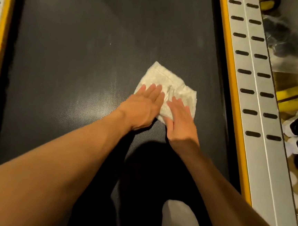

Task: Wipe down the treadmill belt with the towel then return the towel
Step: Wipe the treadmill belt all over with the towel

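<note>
Left forearm (50, 158) nearest; left hand (141, 110), right hand (180, 119) flatten towel (162, 78), corner pointing away

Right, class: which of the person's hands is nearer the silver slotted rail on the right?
Right. The right hand lies flat on the towel, closer to the silver slotted rail; the left hand lies beside it, further toward the middle of the belt.
</note>
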Tool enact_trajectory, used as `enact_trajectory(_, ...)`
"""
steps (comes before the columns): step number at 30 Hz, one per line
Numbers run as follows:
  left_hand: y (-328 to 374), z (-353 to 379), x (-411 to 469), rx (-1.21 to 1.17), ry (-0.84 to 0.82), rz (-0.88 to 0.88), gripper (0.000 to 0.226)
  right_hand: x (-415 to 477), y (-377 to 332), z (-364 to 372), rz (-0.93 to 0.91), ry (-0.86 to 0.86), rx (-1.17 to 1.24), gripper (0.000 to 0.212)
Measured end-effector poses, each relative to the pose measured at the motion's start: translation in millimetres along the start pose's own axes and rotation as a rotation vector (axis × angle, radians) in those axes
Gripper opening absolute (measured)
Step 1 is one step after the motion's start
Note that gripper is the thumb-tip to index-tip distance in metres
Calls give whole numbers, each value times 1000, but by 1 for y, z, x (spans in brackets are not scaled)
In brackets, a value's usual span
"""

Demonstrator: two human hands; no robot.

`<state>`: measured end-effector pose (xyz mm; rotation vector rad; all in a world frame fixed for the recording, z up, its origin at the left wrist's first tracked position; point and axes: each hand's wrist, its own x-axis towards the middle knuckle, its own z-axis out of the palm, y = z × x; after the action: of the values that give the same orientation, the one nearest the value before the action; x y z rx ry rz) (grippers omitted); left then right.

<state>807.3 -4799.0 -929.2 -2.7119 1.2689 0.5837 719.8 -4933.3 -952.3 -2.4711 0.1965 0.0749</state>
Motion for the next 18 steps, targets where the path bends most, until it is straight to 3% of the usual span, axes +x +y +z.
enact_trajectory(5, -22, -3, -12, -74, 0, -127, 59, 30, -20, 3, -82, -77, -60, 45)
enact_trajectory(11, -31, 17, -57, -23, 2, -38, 56, -5, -20, 20, -204, -144, -5, 42)
enact_trajectory(18, -69, 20, -61, -133, 34, -268, 55, 50, -57, 37, -281, -208, -70, 43)
